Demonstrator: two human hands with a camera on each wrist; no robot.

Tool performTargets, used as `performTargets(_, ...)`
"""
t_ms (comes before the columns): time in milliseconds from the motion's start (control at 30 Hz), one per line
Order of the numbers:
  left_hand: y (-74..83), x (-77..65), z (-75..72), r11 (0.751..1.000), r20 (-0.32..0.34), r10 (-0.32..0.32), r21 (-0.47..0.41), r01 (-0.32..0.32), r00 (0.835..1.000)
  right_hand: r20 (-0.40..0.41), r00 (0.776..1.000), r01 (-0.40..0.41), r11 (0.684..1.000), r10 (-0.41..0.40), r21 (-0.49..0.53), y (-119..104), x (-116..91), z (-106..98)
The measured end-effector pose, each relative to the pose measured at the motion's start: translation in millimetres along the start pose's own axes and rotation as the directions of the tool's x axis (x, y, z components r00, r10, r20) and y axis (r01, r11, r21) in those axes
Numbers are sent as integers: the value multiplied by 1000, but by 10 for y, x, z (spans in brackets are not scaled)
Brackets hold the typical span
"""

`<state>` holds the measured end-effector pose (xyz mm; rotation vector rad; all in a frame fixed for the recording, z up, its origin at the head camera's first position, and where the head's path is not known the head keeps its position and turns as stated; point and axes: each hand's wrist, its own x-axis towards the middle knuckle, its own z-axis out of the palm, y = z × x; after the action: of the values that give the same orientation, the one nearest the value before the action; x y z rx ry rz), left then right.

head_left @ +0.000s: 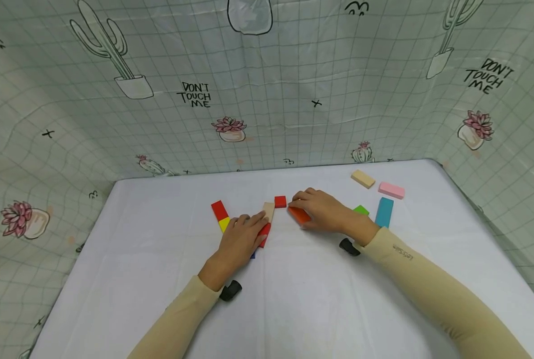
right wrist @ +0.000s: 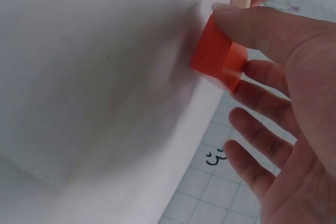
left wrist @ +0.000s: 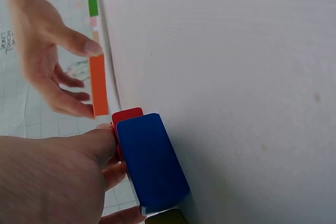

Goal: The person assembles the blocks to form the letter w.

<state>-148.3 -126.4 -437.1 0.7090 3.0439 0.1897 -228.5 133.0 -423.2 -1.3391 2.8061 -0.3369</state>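
My right hand (head_left: 322, 212) pinches an orange block (head_left: 299, 215) between thumb and fingers; in the right wrist view the thumb lies along the block's near end. To its left, my left hand (head_left: 239, 240) rests over a slanted row of blocks. Its fingertips touch a red block (head_left: 265, 235) and a plain wooden block (head_left: 269, 210). At the row's near end a blue block (left wrist: 152, 161) shows in the left wrist view, mostly hidden by the hand from above. A small red block (head_left: 280, 201) sits at the row's far end, between the two hands.
Left of my left hand, a red block (head_left: 219, 210) and a yellow block (head_left: 224, 224) form another slanted line. At the right lie a green block (head_left: 361, 210), a teal block (head_left: 384, 213), a pink block (head_left: 391, 190) and a wooden block (head_left: 363, 179). A patterned cloth (head_left: 285, 129) hangs behind the white table (head_left: 321, 299).
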Motion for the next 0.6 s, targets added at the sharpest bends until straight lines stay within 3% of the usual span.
performTargets(600, -10, -2, 20, 1000, -22, 4, 10, -3, 1000, 39, 999, -16, 1000, 15, 14, 12, 55, 63)
